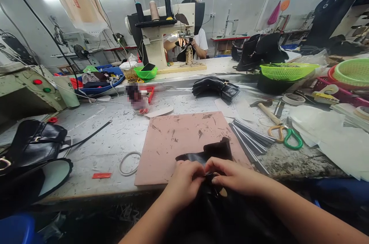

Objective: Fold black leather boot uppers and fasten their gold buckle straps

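A black leather boot upper [198, 156] lies partly over the near edge of the pink mat [173, 136] and hangs down towards me. My left hand [186, 180] is closed on it, thumb and fingers pinched at a strap. Close beside it my right hand [229, 173] pinches the same spot, thumb below and fingers above. Between the fingertips shows a small metal buckle [213, 176]; the strap end there is mostly hidden.
Grey strips [250, 140], scissors [292, 138] and a hammer [268, 111] lie right of the mat. Black boot uppers rest left [49, 140] and behind [216, 87]. A white tape ring [129, 163] sits left. Across the bench, a person works at a sewing machine [155, 44].
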`<state>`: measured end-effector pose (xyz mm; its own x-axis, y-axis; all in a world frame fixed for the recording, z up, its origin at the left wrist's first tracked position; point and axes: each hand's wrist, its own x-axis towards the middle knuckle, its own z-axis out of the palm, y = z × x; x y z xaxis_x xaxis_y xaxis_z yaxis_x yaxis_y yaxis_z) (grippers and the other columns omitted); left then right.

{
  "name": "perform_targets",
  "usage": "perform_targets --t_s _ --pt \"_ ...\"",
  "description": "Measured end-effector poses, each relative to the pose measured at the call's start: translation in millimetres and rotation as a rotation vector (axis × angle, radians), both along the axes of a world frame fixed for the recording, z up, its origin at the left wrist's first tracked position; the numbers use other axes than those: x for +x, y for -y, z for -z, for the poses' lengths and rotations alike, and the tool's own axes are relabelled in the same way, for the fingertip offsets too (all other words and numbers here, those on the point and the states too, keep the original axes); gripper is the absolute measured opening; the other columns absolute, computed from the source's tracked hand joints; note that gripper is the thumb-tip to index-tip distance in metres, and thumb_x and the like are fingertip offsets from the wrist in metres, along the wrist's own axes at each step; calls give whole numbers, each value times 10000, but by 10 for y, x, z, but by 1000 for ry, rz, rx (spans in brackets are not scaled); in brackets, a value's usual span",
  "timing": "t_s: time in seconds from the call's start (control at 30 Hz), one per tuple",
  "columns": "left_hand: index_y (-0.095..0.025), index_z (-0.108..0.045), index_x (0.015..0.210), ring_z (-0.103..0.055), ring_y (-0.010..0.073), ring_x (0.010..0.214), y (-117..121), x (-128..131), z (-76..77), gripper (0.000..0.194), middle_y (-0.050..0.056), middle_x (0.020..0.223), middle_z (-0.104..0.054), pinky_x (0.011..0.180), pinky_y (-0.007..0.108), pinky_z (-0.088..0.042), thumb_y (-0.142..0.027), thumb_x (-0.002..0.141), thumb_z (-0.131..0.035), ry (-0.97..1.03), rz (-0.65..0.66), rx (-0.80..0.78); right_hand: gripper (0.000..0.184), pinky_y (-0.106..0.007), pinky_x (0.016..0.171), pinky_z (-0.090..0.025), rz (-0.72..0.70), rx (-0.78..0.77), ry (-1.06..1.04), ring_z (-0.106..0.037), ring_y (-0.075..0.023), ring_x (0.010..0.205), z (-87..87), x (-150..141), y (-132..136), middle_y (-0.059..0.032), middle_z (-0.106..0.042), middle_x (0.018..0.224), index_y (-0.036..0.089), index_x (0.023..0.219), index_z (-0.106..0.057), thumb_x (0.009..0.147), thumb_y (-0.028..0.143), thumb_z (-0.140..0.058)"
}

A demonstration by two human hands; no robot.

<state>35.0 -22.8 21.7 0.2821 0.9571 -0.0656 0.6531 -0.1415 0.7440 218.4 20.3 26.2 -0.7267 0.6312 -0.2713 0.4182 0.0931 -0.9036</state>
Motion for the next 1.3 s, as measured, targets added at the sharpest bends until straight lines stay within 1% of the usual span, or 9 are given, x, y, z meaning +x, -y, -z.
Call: perform_targets --t_s 0.23,0.33,0.43,0.6,0.77,0.93,1.1,1.2,1.3 --pt "-196 -468 691 -447 204 755 20 122 21 107 21 735 -575 667 312 -345 -98 716 -504 -21 -73 16 141 -266 679 -410 74 -13 74 -511 -153 740 -25 -39 -20 12 -545 762 184 829 -549 700 134 -520" --pt "-195 -460 680 -437 201 733 32 151 39 126 25 721 -571 671 318 -338 -75 707 -485 -51 -73 54 64 -257 637 -397 92 -29 63 -494 -146 696 -7 -51 -8 14 -528 720 181 786 -541 730 177 -512" --pt "-197 -450 672 -442 201 741 24 146 31 121 20 721 -567 674 312 -339 -90 706 -496 -37 -84 21 23 -254 615 -378 103 -33 22 -474 -139 669 28 -60 -4 18 -509 691 177 734 -521 714 189 -524" --pt "-197 -441 655 -456 187 758 -14 106 0 123 -10 693 -554 662 284 -344 -118 689 -529 43 -119 -115 96 -253 607 -365 115 -76 -66 -453 -130 654 88 -64 -23 17 -495 681 168 682 -504 660 228 -576" --pt "-198 -440 640 -454 192 765 -8 119 0 120 -11 681 -548 662 285 -346 -171 704 -538 44 -130 -124 234 -222 476 -336 109 -178 -27 -380 -93 516 96 -53 -48 52 -404 574 180 631 -454 715 379 -546" --pt "-198 -449 640 -456 194 764 1 129 -14 108 -9 687 -553 673 292 -350 -169 701 -533 38 -132 -116 101 -195 462 -333 132 -191 -94 -389 -90 557 64 -81 -39 42 -439 657 183 730 -450 685 229 -527" --pt "-200 -477 706 -454 199 782 -3 101 -45 57 1 744 -561 703 304 -352 -169 713 -525 -4 -50 -94 145 -198 508 -323 139 -187 -168 -384 -89 592 48 -116 -12 48 -436 675 192 735 -428 628 132 -506" --pt "-203 -477 749 -437 220 809 -5 110 -41 149 11 792 -551 711 318 -345 -257 686 -600 -65 -28 -114 141 -202 516 -325 167 -197 -196 -395 -91 607 72 -133 -12 46 -439 682 191 710 -427 615 154 -525" --pt "-202 -442 707 -425 225 804 -9 143 -20 171 9 756 -529 699 319 -334 -280 691 -594 -108 -69 -154 158 -200 478 -318 156 -263 -168 -415 -98 603 85 -129 -28 30 -475 709 184 738 -457 635 244 -559"
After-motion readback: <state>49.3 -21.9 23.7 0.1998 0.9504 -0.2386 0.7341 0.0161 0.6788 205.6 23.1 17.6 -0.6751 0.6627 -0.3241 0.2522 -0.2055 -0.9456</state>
